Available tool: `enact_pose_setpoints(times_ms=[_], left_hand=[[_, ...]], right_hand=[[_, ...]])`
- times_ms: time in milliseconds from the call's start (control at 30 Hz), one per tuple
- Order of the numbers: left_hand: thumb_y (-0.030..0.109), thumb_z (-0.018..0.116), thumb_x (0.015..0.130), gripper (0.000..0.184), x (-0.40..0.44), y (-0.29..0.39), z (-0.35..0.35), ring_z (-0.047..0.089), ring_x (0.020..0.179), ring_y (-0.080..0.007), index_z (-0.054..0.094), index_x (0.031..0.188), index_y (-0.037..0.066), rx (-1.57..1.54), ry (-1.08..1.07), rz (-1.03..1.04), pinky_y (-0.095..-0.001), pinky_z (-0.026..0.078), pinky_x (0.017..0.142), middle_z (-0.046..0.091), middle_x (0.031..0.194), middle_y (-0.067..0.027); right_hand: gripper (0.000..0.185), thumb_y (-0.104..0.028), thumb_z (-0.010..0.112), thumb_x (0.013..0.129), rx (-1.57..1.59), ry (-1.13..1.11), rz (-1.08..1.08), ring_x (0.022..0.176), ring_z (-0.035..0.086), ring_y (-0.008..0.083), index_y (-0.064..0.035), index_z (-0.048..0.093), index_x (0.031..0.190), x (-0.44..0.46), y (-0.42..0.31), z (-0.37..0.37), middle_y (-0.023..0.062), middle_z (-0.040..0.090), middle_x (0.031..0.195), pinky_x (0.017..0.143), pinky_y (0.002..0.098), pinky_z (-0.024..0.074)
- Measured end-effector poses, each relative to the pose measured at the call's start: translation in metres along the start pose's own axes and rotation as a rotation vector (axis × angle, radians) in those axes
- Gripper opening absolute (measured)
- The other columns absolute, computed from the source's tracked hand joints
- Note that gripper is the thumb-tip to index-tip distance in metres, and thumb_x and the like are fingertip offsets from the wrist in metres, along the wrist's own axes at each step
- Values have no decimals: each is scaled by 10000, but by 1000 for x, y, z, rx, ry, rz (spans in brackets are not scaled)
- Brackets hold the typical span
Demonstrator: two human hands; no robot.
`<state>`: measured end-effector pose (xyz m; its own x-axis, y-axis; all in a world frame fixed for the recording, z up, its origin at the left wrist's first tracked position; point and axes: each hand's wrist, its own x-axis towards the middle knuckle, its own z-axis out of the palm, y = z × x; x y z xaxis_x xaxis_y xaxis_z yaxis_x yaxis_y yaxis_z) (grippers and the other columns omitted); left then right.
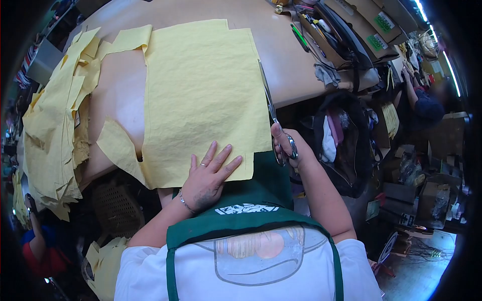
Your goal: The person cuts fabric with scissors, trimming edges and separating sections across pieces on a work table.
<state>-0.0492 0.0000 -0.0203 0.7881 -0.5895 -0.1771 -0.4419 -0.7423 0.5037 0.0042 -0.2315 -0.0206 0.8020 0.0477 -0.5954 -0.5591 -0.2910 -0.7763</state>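
A large yellow fabric sheet (201,95) lies on the table, its lower edge hanging over the front near the green apron. My left hand (211,173) rests flat on its lower part, fingers spread, a ring and bracelet on it. At the sheet's right edge, my right hand (290,145) grips the handles of large metal scissors (270,98). The blades point up and away along that edge. A narrow yellow strip (128,40) extends from the sheet's upper left, and a curved flap (120,148) lies at its lower left.
Layered yellow fabric pieces (55,120) cover the table's left side. Boxes of tools and a green pen (299,36) are at upper right, beside a grey cloth (327,74). An open black bag (344,143) is right of my right arm. Other people are at both sides.
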Motion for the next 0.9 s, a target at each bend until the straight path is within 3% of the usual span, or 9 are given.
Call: enact_pose_setpoints(times_ms=[333, 633, 900], left_hand=[[-37, 430, 705, 639, 0, -3, 3, 141, 1289, -338, 351, 1277, 236, -17, 12, 4, -653, 180, 914, 217, 1386, -73], [-37, 429, 707, 638, -3, -3, 0, 148, 1288, -334, 350, 1278, 237, -34, 2, 5, -648, 190, 914, 219, 1384, -75], [-43, 425, 695, 651, -12, -6, 0, 166, 1282, -343, 351, 1278, 240, -43, -28, 37, -646, 205, 909, 228, 1380, -82]], right_hand=[[650, -731, 495, 626, -100, 55, -8, 398, 411, 60, -89, 425, 558, -2, 13, -1, -15, 410, 482, 373, 197, 328], [660, -741, 492, 617, -156, 28, -8, 437, 433, 75, -84, 436, 588, 3, 13, -1, -7, 424, 510, 404, 213, 348], [659, -747, 492, 611, 37, -15, 34, 427, 415, 91, -92, 429, 579, 23, -10, 0, 1, 425, 514, 409, 222, 357]])
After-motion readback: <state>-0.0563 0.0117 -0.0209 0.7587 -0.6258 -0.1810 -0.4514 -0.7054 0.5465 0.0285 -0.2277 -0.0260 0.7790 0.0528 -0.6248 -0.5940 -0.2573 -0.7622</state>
